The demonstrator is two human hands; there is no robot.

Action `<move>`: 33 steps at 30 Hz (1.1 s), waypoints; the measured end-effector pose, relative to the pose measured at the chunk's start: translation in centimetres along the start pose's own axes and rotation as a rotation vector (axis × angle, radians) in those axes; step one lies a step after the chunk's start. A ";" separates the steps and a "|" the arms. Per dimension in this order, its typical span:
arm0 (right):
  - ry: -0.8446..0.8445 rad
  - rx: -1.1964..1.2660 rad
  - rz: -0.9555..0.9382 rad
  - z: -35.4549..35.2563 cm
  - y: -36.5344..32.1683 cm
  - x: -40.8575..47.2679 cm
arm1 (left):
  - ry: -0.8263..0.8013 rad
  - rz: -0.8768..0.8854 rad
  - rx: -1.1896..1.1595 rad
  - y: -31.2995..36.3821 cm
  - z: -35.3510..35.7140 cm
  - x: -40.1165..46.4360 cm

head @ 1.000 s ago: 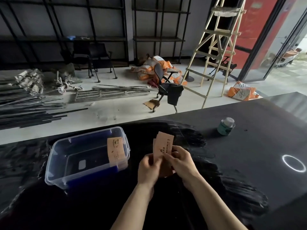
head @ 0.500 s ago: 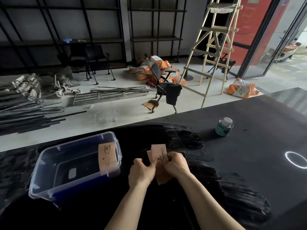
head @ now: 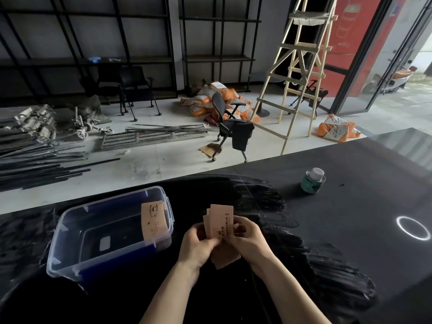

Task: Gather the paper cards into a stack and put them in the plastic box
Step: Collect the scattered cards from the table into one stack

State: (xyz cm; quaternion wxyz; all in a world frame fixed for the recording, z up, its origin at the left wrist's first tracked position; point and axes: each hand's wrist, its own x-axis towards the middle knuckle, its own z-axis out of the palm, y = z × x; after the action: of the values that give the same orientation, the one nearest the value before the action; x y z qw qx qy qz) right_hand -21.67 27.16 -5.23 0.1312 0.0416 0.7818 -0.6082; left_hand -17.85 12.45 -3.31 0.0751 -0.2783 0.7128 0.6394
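Several tan paper cards (head: 221, 222) with dark print are held upright and slightly fanned above the black table. My left hand (head: 198, 245) grips them from the left and my right hand (head: 249, 240) from the right, both closed on the bundle; its lower corner pokes out below my hands. To the left stands a clear plastic box (head: 70, 232) with blue clips, lid off. One more tan card (head: 153, 219) leans against the inside of its right wall.
A small green can (head: 312, 181) with a white cap stands on the table at the far right. A bright ring of reflected light (head: 412, 228) lies on the glossy black table (head: 350, 206). Beyond the table's far edge are floor, chairs, a ladder.
The cards were lowered half a second ago and are now raised and fanned again between both hands. The view has shifted slightly; the box and its card have not moved.
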 end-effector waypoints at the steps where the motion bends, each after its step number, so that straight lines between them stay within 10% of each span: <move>1: 0.000 0.020 -0.033 0.0 0.0 -0.7 | -0.014 0.029 0.000 -0.1 -0.5 -0.5; 18: -0.248 0.042 -0.335 11.7 -0.6 -11.1 | 0.057 0.316 0.089 -6.8 -14.1 -8.7; 26: -0.304 0.306 -0.180 13.5 -1.3 -12.1 | 0.003 0.243 -0.426 -6.5 -13.1 -10.1; 33: -0.201 0.552 0.200 14.4 -2.1 -11.4 | 0.277 0.060 -0.615 -5.4 -9.5 -8.1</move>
State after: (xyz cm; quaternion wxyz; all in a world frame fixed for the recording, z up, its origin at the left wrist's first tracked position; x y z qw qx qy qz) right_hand -8.92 13.90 -3.62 0.2508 0.0920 0.5620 -0.7828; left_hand -6.01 5.67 -2.65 -0.1291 -0.3510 0.4978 0.7826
